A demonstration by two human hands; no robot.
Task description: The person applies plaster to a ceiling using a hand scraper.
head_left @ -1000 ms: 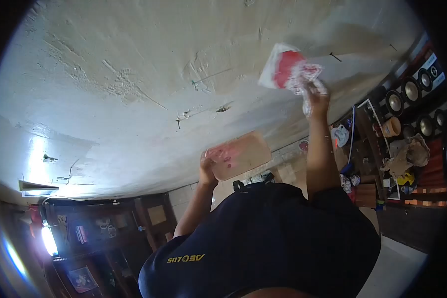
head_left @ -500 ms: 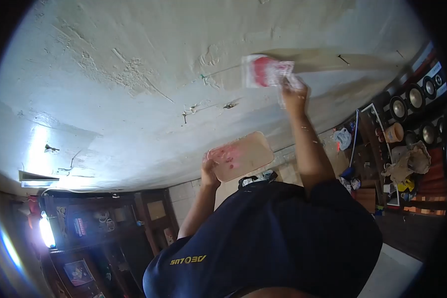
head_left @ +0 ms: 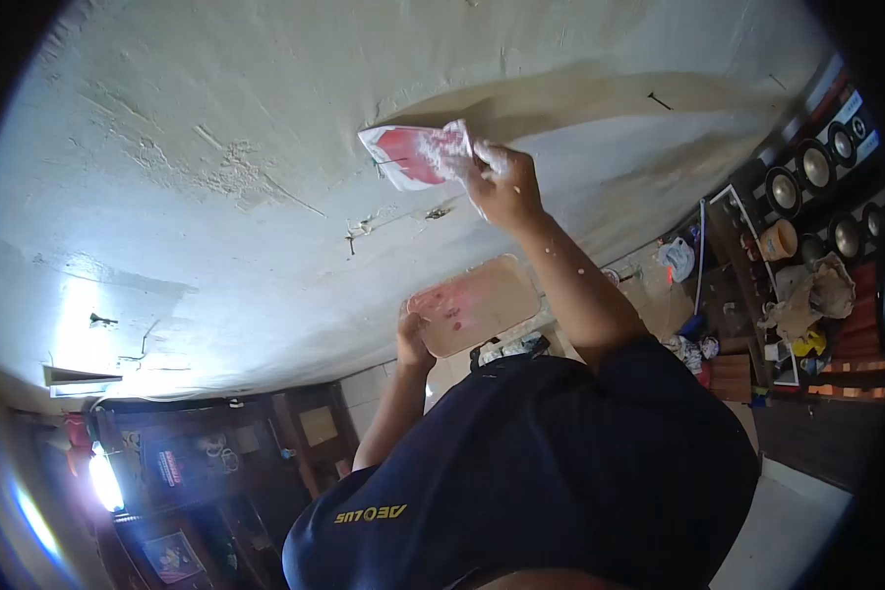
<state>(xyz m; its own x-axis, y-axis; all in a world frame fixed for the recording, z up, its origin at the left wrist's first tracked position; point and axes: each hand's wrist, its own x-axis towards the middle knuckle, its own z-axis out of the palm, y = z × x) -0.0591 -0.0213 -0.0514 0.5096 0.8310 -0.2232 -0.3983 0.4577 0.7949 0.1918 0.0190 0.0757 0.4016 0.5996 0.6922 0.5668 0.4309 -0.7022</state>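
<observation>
My right hand (head_left: pixel 504 185) is closed on a thin red-and-white sheet (head_left: pixel 403 162) smeared with white paste, which is also on my fingers and forearm. The sheet overlaps the pale wall (head_left: pixel 275 256), its far edge close by a patch of rough, peeling surface. Lower down, my left hand (head_left: pixel 414 337) grips one end of a shallow rectangular tray (head_left: pixel 497 300), tilted towards me, with pink smears on its inner face. The tray stays apart from the sheet, between the wall and my dark shirt.
Nails stick out of the wall, one nail (head_left: pixel 659 100) right of the sheet. A lit tube lamp (head_left: pixel 106 479) and dark cabinet (head_left: pixel 256 442) are at lower left. At right stand speakers (head_left: pixel 814 165), an orange cup (head_left: pixel 779 240) and crumpled bags (head_left: pixel 816 300).
My right hand has moved left across the wall with the sheet, which now looks more bent. The tray in my left hand has barely shifted.
</observation>
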